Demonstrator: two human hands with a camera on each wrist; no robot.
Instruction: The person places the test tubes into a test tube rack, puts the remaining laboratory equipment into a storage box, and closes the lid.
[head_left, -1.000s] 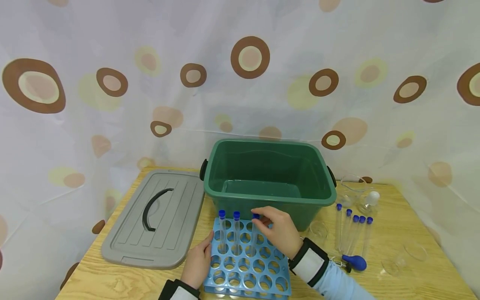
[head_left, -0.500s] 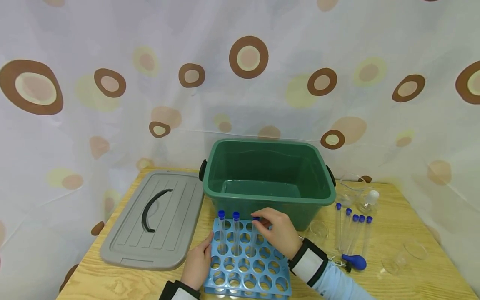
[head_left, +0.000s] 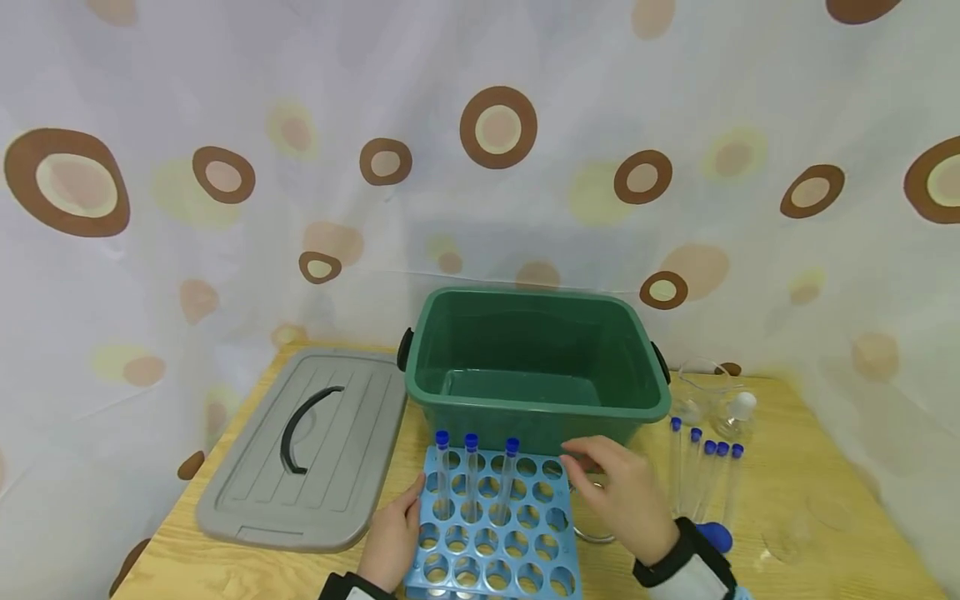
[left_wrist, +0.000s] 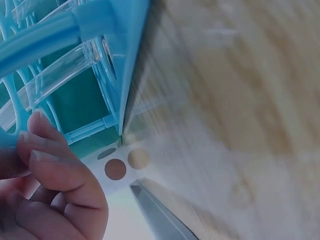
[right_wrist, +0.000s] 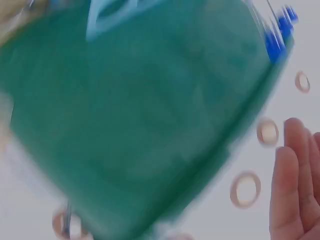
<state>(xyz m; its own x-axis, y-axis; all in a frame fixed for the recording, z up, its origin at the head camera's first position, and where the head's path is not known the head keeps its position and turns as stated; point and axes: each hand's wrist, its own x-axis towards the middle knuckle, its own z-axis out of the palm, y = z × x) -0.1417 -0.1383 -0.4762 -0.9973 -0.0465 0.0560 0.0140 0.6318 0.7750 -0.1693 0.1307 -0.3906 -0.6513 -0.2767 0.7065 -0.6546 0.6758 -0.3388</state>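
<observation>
Over my feed, my left hand [head_left: 392,537] pinches the left edge of the blue rack [head_left: 504,556] on the counter [head_left: 247,575], three capped tubes [head_left: 471,479] standing in it, while my right hand [head_left: 626,504] hangs empty, thumb and forefinger apart, by its far right corner!

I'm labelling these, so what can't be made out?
Head view: near edge of the rack, cut off at bottom.
Head view: left end of the blue bulb, behind the right wristband.
Right wrist view: most of the right hand, beyond the right edge.
Right wrist view: number of blue caps, too blurred.
</observation>
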